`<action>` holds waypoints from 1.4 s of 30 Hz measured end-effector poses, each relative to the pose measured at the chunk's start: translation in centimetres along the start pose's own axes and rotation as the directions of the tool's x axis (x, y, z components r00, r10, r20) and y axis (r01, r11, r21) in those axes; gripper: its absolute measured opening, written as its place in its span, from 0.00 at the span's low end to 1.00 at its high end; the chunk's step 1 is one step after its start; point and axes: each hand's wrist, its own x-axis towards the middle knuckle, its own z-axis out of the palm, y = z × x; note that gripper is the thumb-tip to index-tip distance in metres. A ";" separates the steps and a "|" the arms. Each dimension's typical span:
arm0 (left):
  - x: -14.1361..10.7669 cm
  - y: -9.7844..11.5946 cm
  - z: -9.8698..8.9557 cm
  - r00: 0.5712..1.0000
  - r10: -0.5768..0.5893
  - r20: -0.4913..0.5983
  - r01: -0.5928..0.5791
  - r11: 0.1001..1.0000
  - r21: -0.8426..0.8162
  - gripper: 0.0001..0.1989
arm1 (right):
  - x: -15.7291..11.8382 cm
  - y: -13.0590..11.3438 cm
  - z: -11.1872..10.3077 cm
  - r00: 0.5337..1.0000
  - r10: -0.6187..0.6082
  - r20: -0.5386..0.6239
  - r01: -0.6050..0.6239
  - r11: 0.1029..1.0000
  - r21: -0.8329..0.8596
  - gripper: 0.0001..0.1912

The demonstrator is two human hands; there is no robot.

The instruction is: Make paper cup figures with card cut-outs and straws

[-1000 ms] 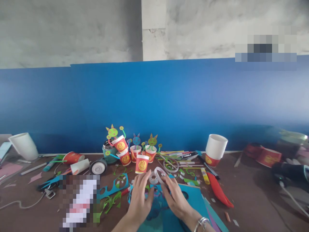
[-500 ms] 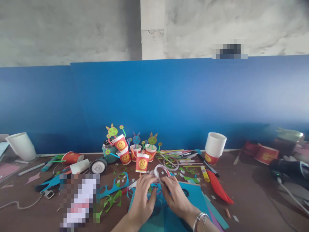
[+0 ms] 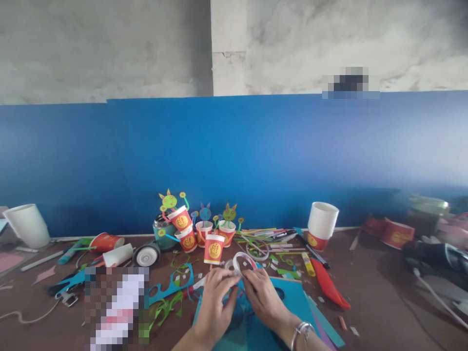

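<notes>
My left hand [image 3: 218, 298] and my right hand [image 3: 263, 296] meet just above blue paper sheets [image 3: 294, 297]. The fingers of both are bent and closed, with the fingertips together; what they pinch is hidden. A ring-shaped roll of tape [image 3: 237, 258] stands right behind the fingertips, seeming to touch them. Under and between the hands lie cut blue paper pieces [image 3: 243, 302], partly covered. Just beyond stands a red-and-white paper cup [image 3: 214, 248] on a stick. Behind it are several paper cups with paper animal figures, such as a green one [image 3: 169, 201].
Green and blue paper scraps [image 3: 171, 285] lie to the left, near a black lid [image 3: 146, 256] and a teal flask [image 3: 163, 231]. Pens [image 3: 272, 234], a glue stick [image 3: 308, 264], a red pouch-like object [image 3: 331, 285] and stacked cups [image 3: 322, 222] are at right. A blue partition [image 3: 234, 156] stands behind.
The view has shifted slightly, so things sit a little lower and further left. Both hands keep nearly the same pose beside the tape roll.
</notes>
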 end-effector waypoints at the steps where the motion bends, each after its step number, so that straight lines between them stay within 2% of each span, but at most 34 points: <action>1: 0.0 0.1 0.0 1.000 -0.014 -0.022 0.014 1.000 -0.007 0.09 | 0.0 0.0 0.1 1.000 -0.010 0.002 0.010 1.000 0.000 0.11; 4: 0.0 0.2 0.1 0.995 -0.064 -0.074 0.063 0.998 -0.024 0.04 | -0.1 -0.4 0.2 0.999 -0.042 0.016 0.042 0.999 -0.007 0.10; 8: 0.0 0.0 0.2 0.992 -0.085 -0.098 0.082 0.996 -0.027 0.04 | -0.2 -0.8 0.2 0.998 -0.062 0.014 0.062 0.998 -0.019 0.11; 13: 0.0 -0.2 0.4 0.991 -0.095 -0.092 0.093 0.995 -0.026 0.04 | -0.1 -0.9 -0.1 0.998 -0.051 0.046 0.051 0.999 -0.015 0.11; 24: -0.2 -0.3 0.4 0.991 -0.107 -0.085 0.104 0.994 -0.041 0.04 | 0.1 -1.1 -0.5 0.998 -0.057 0.000 0.057 0.994 0.089 0.14; 28: -0.2 0.0 0.5 0.985 -0.097 -0.139 0.088 0.994 -0.069 0.04 | 0.2 -1.7 -0.2 1.000 0.012 -0.012 -0.010 0.987 0.160 0.16; 31: 0.0 0.2 0.1 0.976 -0.119 -0.184 0.095 0.986 -0.135 0.05 | 0.2 -1.3 0.4 0.994 0.093 -0.053 -0.076 0.963 0.260 0.17; 33: 0.4 0.0 -0.4 0.952 -0.212 -0.222 0.162 0.961 -0.225 0.06 | 0.2 -0.2 0.6 0.971 0.210 -0.118 -0.154 0.917 0.368 0.20; 35: 0.8 -0.6 -0.8 0.897 -0.364 -0.251 0.271 0.901 -0.339 0.08 | 0.3 1.3 0.5 0.917 0.359 -0.173 -0.253 0.860 0.444 0.22; 36: 1.0 -1.0 -0.9 0.862 -0.440 -0.252 0.323 0.860 -0.395 0.10 | 0.5 2.0 0.3 0.905 0.386 -0.177 -0.285 0.861 0.420 0.22; 38: 1.4 -1.7 -0.9 0.817 -0.537 -0.210 0.390 0.784 -0.484 0.12 | 0.8 3.2 0.0 0.917 0.348 -0.193 -0.292 0.918 0.270 0.19; 40: 1.5 -2.1 -0.6 0.810 -0.568 -0.145 0.416 0.732 -0.540 0.15 | 0.9 3.8 -0.1 0.940 0.275 -0.202 -0.271 0.961 0.048 0.16; 42: 1.6 -2.2 -0.2 0.821 -0.564 -0.093 0.424 0.710 -0.562 0.16 | 0.9 4.0 0.1 0.939 0.264 -0.219 -0.298 0.944 -0.140 0.15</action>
